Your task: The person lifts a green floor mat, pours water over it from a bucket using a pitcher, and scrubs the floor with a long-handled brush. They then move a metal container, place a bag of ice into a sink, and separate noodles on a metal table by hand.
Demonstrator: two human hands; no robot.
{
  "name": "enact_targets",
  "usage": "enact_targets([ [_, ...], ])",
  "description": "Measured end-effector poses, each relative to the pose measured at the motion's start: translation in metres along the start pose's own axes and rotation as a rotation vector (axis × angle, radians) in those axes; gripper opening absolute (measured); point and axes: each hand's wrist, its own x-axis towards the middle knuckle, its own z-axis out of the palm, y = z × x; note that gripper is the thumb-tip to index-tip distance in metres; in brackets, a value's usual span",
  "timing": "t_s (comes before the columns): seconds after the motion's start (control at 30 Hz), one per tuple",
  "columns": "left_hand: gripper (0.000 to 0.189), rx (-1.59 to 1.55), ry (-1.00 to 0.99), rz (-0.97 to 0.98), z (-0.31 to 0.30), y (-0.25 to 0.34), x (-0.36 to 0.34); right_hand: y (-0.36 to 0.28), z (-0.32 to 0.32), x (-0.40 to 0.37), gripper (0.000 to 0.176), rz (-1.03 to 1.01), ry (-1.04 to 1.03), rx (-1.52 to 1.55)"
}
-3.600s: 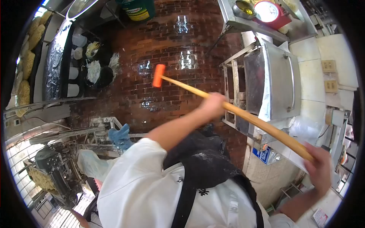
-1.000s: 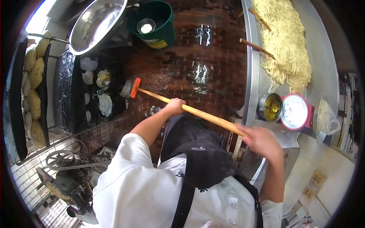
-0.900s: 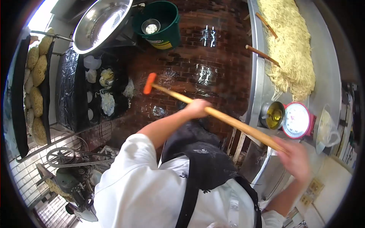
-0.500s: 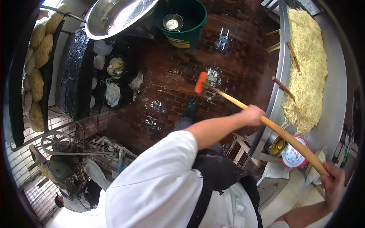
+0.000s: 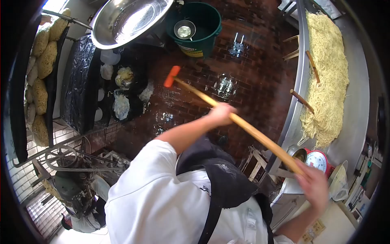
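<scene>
A person's torso fills the bottom of the frame, seen from above in a white shirt point(image 5: 154, 199) and black apron point(image 5: 227, 183). At lower right, the right hand point(image 5: 313, 184), slightly blurred, is closed around the near end of a long wooden handle point(image 5: 260, 138). Nearer the centre, the left hand point(image 5: 222, 114) is wrapped around the same handle, between the right hand and the far end.

From the right hand the handle slants up and to the left, through the left hand, to an orange head point(image 5: 172, 76) set crosswise like a short bar. That head is above and left of the frame's centre, well apart from both hands, over a wet brick floor point(image 5: 260, 81); whether it touches the floor cannot be told.

Just beyond the right hand, a metal bowl point(image 5: 300, 153) sits beside a red scale point(image 5: 317, 160). Above them, along the right side, a steel counter point(image 5: 355, 126) bears a long heap of pale noodles point(image 5: 329, 77). At top centre stands a green bucket point(image 5: 203, 45), next to a large steel basin point(image 5: 126, 24) at upper left.
</scene>
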Motion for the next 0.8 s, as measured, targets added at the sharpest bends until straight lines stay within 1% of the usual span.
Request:
enact_targets([
  [0.03,0.02,-0.026,-0.042,0.037,-0.019,0.056,0.001,-0.009,-0.027,-0.031,0.044,0.025,0.081,-0.15],
  [0.07,0.02,-0.041,-0.063,0.134,-0.021,0.096,0.005,-0.019,-0.047,-0.056,0.046,-0.027,0.179,-0.096],
  [0.1,0.019,-0.145,-0.094,0.203,-0.007,0.127,0.014,0.042,-0.077,-0.119,0.047,-0.085,0.281,-0.22],
  [0.13,0.019,-0.237,-0.118,0.286,0.001,0.158,0.022,-0.004,-0.034,-0.016,0.047,-0.091,0.269,-0.233],
  [0.17,0.018,-0.265,-0.176,0.323,0.01,0.177,0.033,-0.064,0.031,0.096,0.042,0.095,-0.292,-0.157],
  [0.2,0.017,-0.361,-0.208,0.36,0.028,0.184,0.046,-0.058,0.051,0.109,0.042,0.091,-0.299,-0.166],
  [0.23,0.02,-0.375,-0.238,0.34,0.031,0.184,0.054,-0.054,0.066,0.119,0.043,0.027,-0.284,-0.202],
  [0.27,0.021,-0.352,-0.256,0.321,0.03,0.175,0.058,-0.051,0.073,0.125,0.044,-0.035,-0.271,-0.235],
  [0.3,0.023,-0.326,-0.271,0.302,0.02,0.164,0.063,-0.031,0.026,0.078,0.044,-0.042,-0.278,-0.24],
  [0.33,0.024,-0.281,-0.253,0.245,0.005,0.146,0.059,0.008,-0.051,0.012,0.041,-0.039,-0.098,-0.197],
  [0.37,0.025,-0.239,-0.245,0.189,-0.012,0.123,0.046,0.016,-0.106,-0.079,0.039,-0.027,0.078,-0.148],
  [0.4,0.024,-0.18,-0.207,0.144,-0.026,0.093,0.037,-0.012,-0.073,-0.039,0.048,-0.053,0.131,-0.191],
  [0.43,0.023,-0.129,-0.055,0.121,-0.005,0.051,0.037,-0.016,-0.058,-0.01,0.044,0.005,-0.024,-0.111],
  [0.47,0.025,-0.072,-0.052,0.03,-0.01,0.015,0.032,-0.017,-0.041,0.013,0.04,0.071,-0.176,-0.03],
  [0.5,0.024,-0.044,0.103,0.035,-0.006,-0.03,0.021,-0.018,-0.001,0.034,0.042,-0.038,-0.064,0.066],
  [0.53,0.023,0.027,0.067,-0.066,-0.033,-0.054,0.005,-0.036,0.031,0.054,0.044,0.097,-0.136,0.043],
  [0.57,0.021,0.105,0.148,-0.023,-0.029,-0.097,-0.001,-0.049,0.058,0.068,0.044,-0.056,-0.119,-0.092],
  [0.6,0.019,0.165,0.126,-0.043,-0.046,-0.117,-0.009,-0.058,0.083,0.081,0.046,-0.041,-0.151,-0.082],
  [0.63,0.022,0.221,0.144,-0.066,-0.047,-0.144,-0.016,-0.042,0.12,0.093,0.048,-0.196,-0.075,-0.055],
  [0.67,0.023,0.307,0.139,-0.082,-0.044,-0.165,-0.024,-0.031,0.149,0.101,0.045,-0.249,-0.093,-0.052],
  [0.7,0.024,0.391,0.143,-0.106,-0.041,-0.173,-0.025,-0.034,0.158,0.102,0.045,-0.162,-0.214,-0.142],
  [0.73,0.024,0.345,0.141,-0.059,-0.042,-0.158,-0.02,-0.031,0.146,0.09,0.047,-0.193,-0.171,-0.147],
  [0.77,0.025,0.3,0.136,-0.027,-0.042,-0.134,-0.019,-0.023,0.12,0.072,0.047,-0.089,-0.171,-0.101],
  [0.8,0.024,0.214,0.116,0.013,-0.028,-0.105,-0.013,-0.016,0.087,0.048,0.048,0.013,-0.184,-0.05],
])
